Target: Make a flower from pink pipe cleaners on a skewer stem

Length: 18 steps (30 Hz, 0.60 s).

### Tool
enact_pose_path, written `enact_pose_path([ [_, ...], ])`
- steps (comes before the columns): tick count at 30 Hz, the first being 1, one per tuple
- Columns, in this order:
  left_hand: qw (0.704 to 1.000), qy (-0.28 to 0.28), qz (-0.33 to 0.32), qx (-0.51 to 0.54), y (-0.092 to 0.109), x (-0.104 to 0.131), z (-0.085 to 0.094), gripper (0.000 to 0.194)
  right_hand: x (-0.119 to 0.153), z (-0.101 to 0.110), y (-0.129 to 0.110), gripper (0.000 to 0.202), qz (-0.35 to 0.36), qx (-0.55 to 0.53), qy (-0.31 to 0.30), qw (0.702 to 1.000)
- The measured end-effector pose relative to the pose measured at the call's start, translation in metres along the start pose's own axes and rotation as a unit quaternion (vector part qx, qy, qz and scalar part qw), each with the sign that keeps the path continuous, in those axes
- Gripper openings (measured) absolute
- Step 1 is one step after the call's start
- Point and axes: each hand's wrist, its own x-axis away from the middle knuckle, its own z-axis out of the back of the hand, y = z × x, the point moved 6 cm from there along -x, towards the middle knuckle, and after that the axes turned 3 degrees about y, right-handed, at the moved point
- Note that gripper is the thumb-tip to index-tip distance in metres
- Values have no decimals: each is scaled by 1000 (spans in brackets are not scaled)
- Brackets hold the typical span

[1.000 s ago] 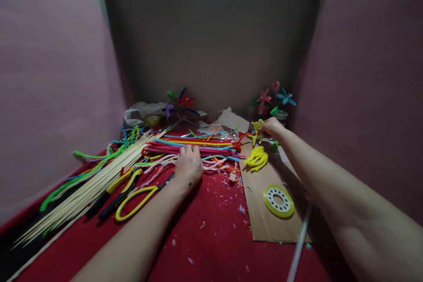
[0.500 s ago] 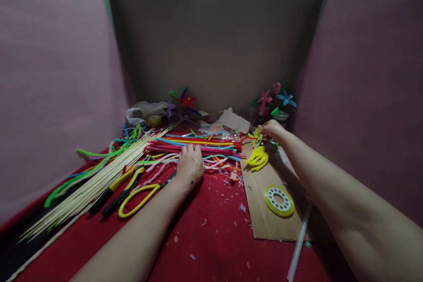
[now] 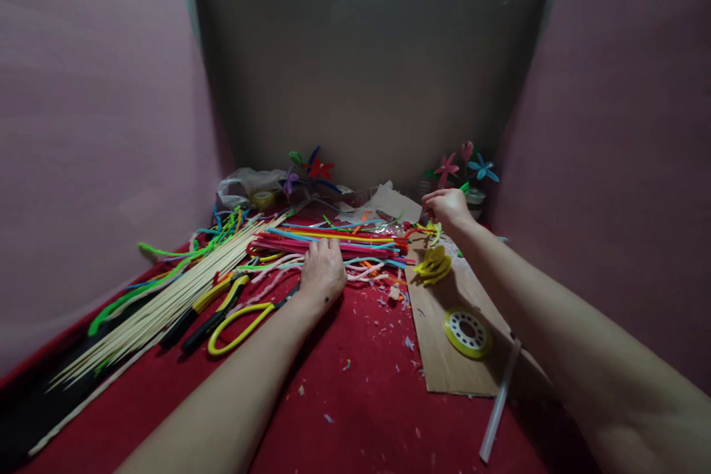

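Note:
My left hand (image 3: pixel 323 268) lies over a bundle of coloured pipe cleaners (image 3: pixel 369 243), its fingers bent slightly over the strands and not closed round them. At the back right, my right hand (image 3: pixel 449 206) is raised above a small yellow pipe-cleaner piece (image 3: pixel 433 229). Its fingers point left, a little apart from the thumb, and I see nothing in them. Nearer to me, a clump of looped yellow pipe cleaners (image 3: pixel 433 265) sits on a brown board (image 3: pixel 436 348). A yellow tape roll (image 3: pixel 467 333) lies on the same board.
Thin wooden sticks (image 3: pixel 167 296), yellow-and-black pliers (image 3: pixel 214 311) and yellow-handled scissors (image 3: pixel 238 329) lie to the left. A clear stick (image 3: pixel 500 404) crosses the board's front edge. Pipe-cleaner flowers (image 3: pixel 319 168) stand at the back. Scraps dot the red cloth (image 3: pixel 355 415).
My right hand has lifted off the small yellow piece and shifted slightly left and up. My left hand stays on the bundle. The view has tilted and shifted slightly.

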Motion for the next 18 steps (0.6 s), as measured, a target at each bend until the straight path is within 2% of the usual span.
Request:
enact_pose_path([
  [5,996,48,51,46,-8,-1,10,25,40,-50,-37,19,85,77,-103,988],
  [8,995,56,66,52,-11,-1,14,27,62,-72,-47,18,150,135,-144,969],
  [12,996,36,63,49,-11,-2,12,27,80,-85,-42,21,198,223,-160,941],
  [18,998,19,23,50,-7,-2,6,23,90,-89,-35,24,245,311,-153,905],
])
